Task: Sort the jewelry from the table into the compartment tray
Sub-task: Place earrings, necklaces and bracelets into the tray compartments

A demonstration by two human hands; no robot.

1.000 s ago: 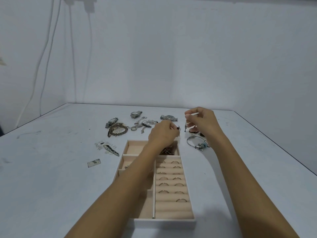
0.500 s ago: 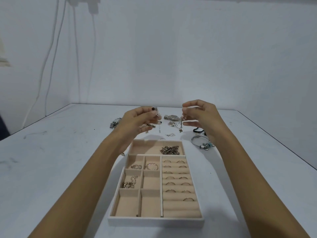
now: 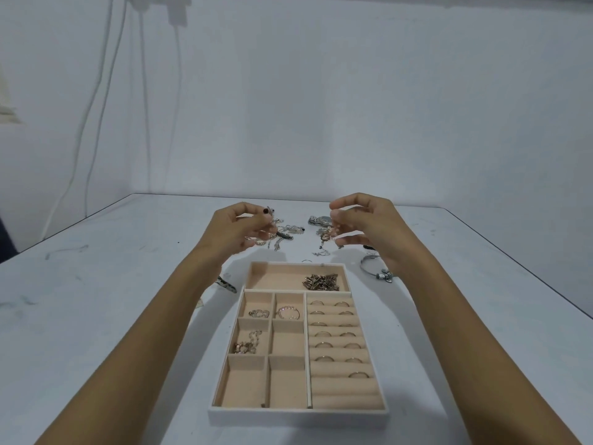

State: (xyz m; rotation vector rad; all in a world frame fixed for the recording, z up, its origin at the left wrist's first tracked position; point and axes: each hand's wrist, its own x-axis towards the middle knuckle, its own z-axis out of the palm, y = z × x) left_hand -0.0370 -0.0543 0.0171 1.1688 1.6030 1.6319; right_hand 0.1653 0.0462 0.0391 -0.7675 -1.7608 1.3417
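Left hand (image 3: 237, 229), right hand (image 3: 369, 226) raised apart beyond compartment tray (image 3: 298, 415). Left pinches dark-beaded piece (image 3: 267, 211); right pinches dangling piece (image 3: 325, 235). Loose jewelry (image 3: 285, 234) on desk (image 3: 96, 316), far side of tray. Step, likely: bringing picked pieces to tray. Next: lower each into free compartment, release gently.

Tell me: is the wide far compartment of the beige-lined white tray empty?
Not empty: a pile of small brass-coloured pieces lies at its right end.

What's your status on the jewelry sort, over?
Left hand pinching a small jewelry piece; right hand pinching a dangling charm. Both raised beyond the compartment tray, partly filled. Loose jewelry on the table behind it; nothing blocking the tray.
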